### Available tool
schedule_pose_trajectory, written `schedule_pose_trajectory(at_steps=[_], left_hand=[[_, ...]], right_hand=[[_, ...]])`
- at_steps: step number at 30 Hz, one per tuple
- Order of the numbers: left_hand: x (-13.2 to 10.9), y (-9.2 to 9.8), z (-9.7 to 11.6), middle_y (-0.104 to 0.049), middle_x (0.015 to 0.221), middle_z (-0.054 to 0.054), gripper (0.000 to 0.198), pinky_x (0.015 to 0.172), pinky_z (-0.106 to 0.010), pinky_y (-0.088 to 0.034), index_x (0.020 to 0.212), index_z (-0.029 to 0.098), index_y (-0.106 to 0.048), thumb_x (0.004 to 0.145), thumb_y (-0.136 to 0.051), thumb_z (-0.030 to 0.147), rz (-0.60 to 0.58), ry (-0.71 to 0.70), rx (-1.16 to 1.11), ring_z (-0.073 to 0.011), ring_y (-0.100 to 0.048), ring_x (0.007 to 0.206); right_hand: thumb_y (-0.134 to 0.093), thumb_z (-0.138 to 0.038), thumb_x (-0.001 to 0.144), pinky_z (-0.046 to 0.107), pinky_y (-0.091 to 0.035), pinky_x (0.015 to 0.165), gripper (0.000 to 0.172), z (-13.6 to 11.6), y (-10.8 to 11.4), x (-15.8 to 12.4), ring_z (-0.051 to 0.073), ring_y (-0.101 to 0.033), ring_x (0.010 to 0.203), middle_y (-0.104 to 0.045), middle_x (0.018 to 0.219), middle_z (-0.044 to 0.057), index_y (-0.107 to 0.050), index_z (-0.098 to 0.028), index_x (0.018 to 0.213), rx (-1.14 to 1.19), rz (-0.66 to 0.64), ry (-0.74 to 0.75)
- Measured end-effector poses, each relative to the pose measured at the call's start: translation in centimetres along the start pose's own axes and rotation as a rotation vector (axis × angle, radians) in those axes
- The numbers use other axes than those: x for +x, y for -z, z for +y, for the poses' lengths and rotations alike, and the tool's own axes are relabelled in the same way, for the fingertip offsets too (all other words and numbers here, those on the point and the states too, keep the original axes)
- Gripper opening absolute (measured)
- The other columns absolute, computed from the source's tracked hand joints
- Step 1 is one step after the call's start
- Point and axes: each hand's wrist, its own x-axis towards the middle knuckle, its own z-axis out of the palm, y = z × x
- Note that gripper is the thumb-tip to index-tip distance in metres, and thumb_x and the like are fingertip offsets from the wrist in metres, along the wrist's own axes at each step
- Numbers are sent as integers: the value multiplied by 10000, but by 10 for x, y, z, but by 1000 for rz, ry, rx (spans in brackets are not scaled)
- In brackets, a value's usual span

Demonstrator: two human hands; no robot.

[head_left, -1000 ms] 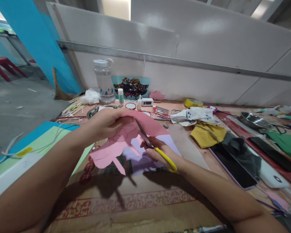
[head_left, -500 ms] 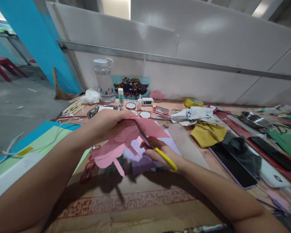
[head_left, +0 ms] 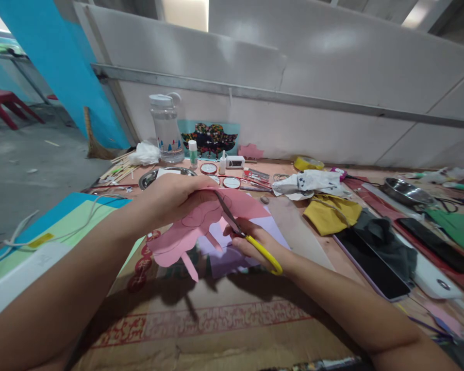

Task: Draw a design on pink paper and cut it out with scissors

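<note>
Pink paper [head_left: 191, 226] with drawn pencil curves and a wavy cut edge hangs above the table, and a narrow strip of it dangles down. My left hand [head_left: 178, 190] is closed on its upper left part, with the fingertips partly behind the sheet. Yellow-handled scissors [head_left: 261, 251] are in my right hand [head_left: 257, 239], fingers wrapped about the handle. Their dark blades lie across the pink paper, pointing up and left to near my left fingertips. Purple paper [head_left: 251, 252] lies on the tabletop beneath.
A water bottle [head_left: 167, 129], glue stick [head_left: 193, 153] and steel plate [head_left: 145, 180] stand at the back. On the right are a yellow cloth [head_left: 332, 214], a phone [head_left: 371, 263] and a steel bowl [head_left: 408, 191]. A white cable [head_left: 88, 221] crosses coloured sheets at left.
The left edge of the pink paper has shifted very slightly. Both hands and the scissors stay almost where they were.
</note>
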Motion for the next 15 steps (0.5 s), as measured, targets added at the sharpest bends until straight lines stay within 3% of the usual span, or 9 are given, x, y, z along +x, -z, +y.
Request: schedule_pose_trajectory(at_steps=[15], left_hand=[[-3,-3,-3,-798,927,-40,354,690,-320,-443,1098,336,-751,984,-425,418,1,-11,148,-250,-691,811]], right_hand=[[-622,-512,926,261,-391,633,371,-1,1,0,125,-455,701,-505,854,-4,-562,-175,1067,-29,-2,-6]])
